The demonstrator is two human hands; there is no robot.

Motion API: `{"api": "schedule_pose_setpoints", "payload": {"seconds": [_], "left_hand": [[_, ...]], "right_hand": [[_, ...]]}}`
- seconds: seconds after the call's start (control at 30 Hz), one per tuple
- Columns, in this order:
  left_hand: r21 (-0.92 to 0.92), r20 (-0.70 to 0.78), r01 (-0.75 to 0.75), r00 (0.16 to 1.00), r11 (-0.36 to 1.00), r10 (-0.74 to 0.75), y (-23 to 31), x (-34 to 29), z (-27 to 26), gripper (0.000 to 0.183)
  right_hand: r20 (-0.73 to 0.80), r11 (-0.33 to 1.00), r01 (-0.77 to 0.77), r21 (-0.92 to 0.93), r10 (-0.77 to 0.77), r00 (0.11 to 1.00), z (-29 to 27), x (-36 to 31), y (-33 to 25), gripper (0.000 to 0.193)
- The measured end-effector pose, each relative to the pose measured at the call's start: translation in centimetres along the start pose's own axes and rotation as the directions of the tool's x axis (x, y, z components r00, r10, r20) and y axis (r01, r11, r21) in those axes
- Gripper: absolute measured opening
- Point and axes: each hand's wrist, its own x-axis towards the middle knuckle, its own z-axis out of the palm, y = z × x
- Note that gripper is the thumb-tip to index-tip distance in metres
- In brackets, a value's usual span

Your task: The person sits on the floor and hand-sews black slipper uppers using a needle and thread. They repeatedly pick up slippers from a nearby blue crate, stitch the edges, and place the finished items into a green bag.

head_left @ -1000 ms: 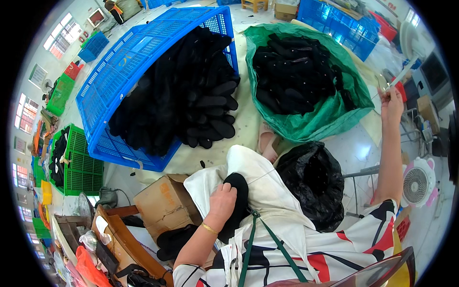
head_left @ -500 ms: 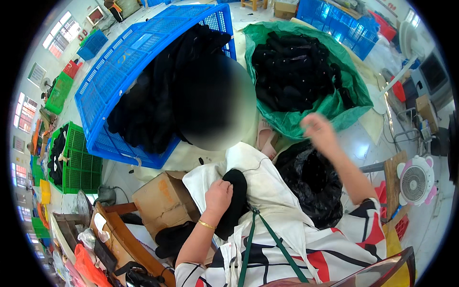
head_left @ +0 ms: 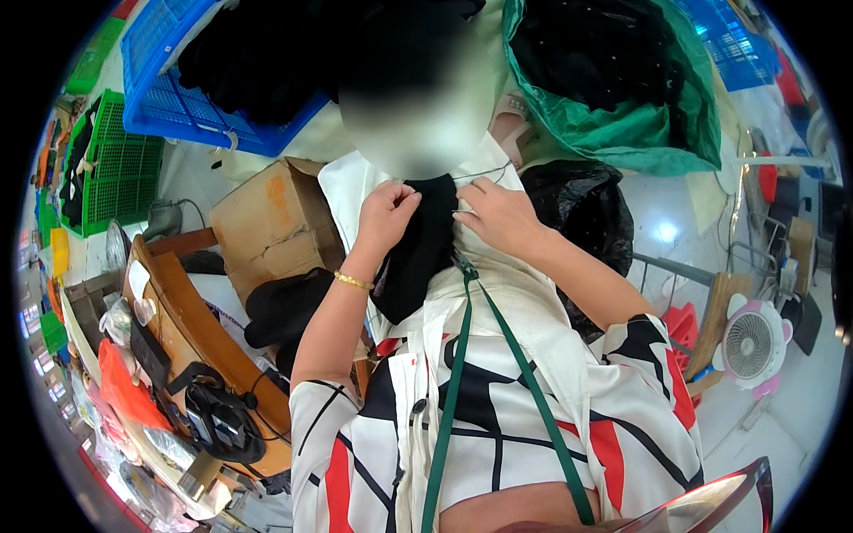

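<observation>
A black garment (head_left: pixel 418 249) lies on the white cloth (head_left: pixel 515 293) over my lap. My left hand (head_left: pixel 386 213) pinches its upper left edge, a gold bracelet on that wrist. My right hand (head_left: pixel 498 213) grips the upper right edge of the same piece, fingers closed on the fabric. Both hands sit close together just below a blurred patch in the picture.
A cardboard box (head_left: pixel 271 222) stands at my left beside a wooden bench (head_left: pixel 191 329). A blue crate (head_left: pixel 195 98) of black items and a green bag (head_left: pixel 640 124) of black clothes lie ahead. A black plastic bag (head_left: pixel 586 209) is to the right, a small pink fan (head_left: pixel 751 342) further right.
My right arm came down from far right and its hand now grips the black garment beside my left hand. The view has tilted downward and closer to my lap.
</observation>
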Motion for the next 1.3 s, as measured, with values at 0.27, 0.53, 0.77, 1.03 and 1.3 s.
{"api": "schedule_pose_setpoints", "payload": {"seconds": [0.27,0.53,0.77,1.03,1.3], "left_hand": [[-0.141,0.116,0.166,0.982,0.976,-0.15,-0.5,0.9,0.1,0.017],[-0.349,0.133,0.214,0.975,0.912,-0.178,-0.5,0.6,0.0,0.017],[-0.473,0.136,0.246,0.969,0.846,-0.206,0.2,0.4,0.1,0.014],[-0.437,0.125,0.267,0.964,0.859,-0.236,-0.9,0.5,0.3,0.015],[-0.453,0.12,0.275,0.961,0.848,-0.248,-0.9,0.5,0.3,0.017]], "right_hand": [[0.618,0.982,-0.082,-0.168,0.17,0.768,2.6,-1.8,-1.1,0.037],[0.318,0.961,-0.116,0.251,0.031,0.948,-1.1,-1.0,0.2,0.025],[0.175,0.973,-0.17,0.158,0.141,0.974,0.1,2.7,-0.5,0.027],[0.142,0.995,-0.089,0.033,0.084,0.986,0.9,3.8,-0.4,0.026],[0.152,0.998,-0.066,0.011,0.064,0.986,0.8,4.0,-0.5,0.024]]}}
